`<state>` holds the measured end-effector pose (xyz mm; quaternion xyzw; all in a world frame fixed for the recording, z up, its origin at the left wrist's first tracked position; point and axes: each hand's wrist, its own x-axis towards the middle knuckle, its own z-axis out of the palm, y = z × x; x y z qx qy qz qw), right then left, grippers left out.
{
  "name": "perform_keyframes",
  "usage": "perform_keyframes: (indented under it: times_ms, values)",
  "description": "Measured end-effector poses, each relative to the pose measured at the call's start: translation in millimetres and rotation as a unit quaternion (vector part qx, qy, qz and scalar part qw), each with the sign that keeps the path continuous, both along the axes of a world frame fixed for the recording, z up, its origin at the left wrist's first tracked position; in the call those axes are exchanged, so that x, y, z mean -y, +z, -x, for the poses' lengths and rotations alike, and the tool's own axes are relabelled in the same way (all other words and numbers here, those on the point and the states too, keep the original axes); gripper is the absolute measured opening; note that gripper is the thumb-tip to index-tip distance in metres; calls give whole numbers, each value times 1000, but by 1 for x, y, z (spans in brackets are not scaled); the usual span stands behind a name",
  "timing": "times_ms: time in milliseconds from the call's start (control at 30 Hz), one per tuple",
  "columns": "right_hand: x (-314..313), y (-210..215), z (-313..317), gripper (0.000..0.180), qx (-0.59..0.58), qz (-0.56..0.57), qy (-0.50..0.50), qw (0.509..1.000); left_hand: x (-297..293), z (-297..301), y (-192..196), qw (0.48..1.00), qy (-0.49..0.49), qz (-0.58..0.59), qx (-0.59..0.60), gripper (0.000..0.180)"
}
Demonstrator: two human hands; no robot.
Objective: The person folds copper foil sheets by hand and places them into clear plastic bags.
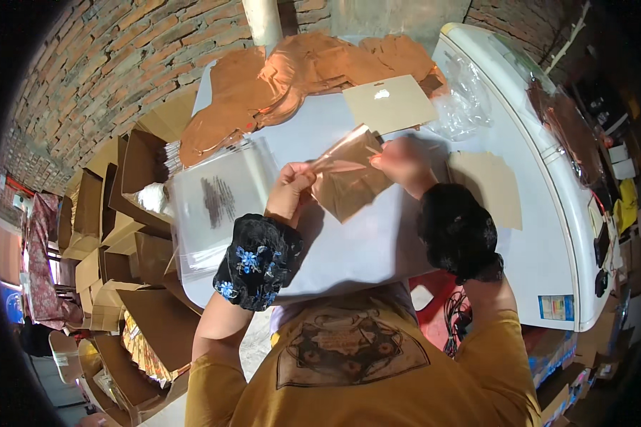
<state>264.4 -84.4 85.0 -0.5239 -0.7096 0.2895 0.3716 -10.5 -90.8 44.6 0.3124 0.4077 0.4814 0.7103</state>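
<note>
Over the pale table my left hand (292, 191) pinches the left edge of a shiny copper-brown film sheet (350, 188), thumb on top. My right hand (406, 165) is partly blurred; its fingertips are closed at the sheet's right edge. The sheet is tilted, with a fold running across its upper part. Beside my left hand lies a stack of clear plastic sleeves (224, 203) with a dark smudged patch. A beige card (390, 104) with a small slot lies beyond the sheet, and another beige card (486, 186) is to the right of my right hand.
A crumpled heap of copper-brown film (306, 67) covers the table's far side. Clear crinkled plastic (466, 99) lies at the right, beside a white appliance-like panel (530, 164). Open cardboard boxes (146, 160) crowd the left. A brick wall (128, 64) stands behind.
</note>
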Motion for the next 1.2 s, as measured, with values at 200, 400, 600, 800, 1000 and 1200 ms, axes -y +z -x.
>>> perform_keyframes:
  times_ms: [200,400,600,800,1000,1200]
  values:
    - [16,4,2,17,-43,-169,39,984,35,-1,30,858,101,-428,-266,17]
    - [54,-42,-29,31,137,-209,73,966,90,17,-15,684,-97,-544,-477,49]
    - [54,-48,-42,37,169,-163,114,965,79,-2,16,938,-74,-231,-246,71]
    - [54,-52,-34,43,175,-160,123,964,64,-16,9,972,-104,-97,-185,85]
    - [43,-77,-37,31,90,-112,134,981,82,-14,23,978,-113,-125,-125,86]
    - [41,-51,-26,18,305,-307,180,884,136,-1,15,849,-149,-354,-363,60]
